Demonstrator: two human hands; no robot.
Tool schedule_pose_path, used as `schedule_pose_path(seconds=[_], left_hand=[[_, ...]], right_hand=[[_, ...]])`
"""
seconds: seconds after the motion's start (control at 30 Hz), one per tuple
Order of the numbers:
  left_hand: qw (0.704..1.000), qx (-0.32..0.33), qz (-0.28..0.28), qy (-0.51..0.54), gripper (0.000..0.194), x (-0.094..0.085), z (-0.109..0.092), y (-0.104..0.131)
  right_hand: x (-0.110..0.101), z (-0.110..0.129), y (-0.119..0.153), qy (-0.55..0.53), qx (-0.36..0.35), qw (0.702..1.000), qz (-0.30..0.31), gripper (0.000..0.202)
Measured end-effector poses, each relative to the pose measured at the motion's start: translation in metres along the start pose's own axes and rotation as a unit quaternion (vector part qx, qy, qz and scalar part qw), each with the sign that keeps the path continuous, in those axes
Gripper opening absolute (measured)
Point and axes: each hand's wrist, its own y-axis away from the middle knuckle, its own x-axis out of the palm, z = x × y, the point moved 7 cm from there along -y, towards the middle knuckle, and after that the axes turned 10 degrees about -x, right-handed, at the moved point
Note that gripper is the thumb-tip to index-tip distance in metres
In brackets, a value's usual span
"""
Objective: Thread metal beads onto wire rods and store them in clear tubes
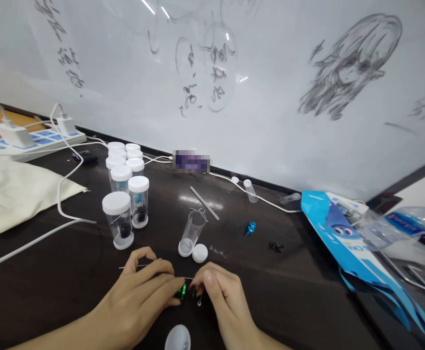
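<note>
Low over the dark table, my left hand (143, 291) is closed around a small shiny green part (183, 291), mostly hidden by the fingers. A thin metal rod (134, 266) sticks out leftward from between its fingers. Close by on the right, my right hand (225, 296) pinches something thin and dark, with a small metal ring end (199, 303) hanging below the fingertips. What exactly it grips is too small to make out. Just beyond the hands, an open clear tube (194, 227) stands tilted in view, with a white cap (200, 253) beside its base.
White-capped clear jars (120, 221) stand in rows at the left. A blue metal part (250, 228) and small black pieces (276, 246) lie to the right. A white stick (204, 202) lies behind the tube. Blue packaging (329, 228) and a water bottle (405, 223) occupy the right side.
</note>
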Motion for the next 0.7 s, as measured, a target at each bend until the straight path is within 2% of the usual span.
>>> schedule_pose_path(seconds=[0.7], left_hand=[[1.0, 0.001, -0.002, -0.014, 0.015, -0.0014, -0.0012, 0.0006]], right_hand=[[0.0, -0.001, 0.0022, 0.003, 0.002, 1.0, -0.004, 0.039]])
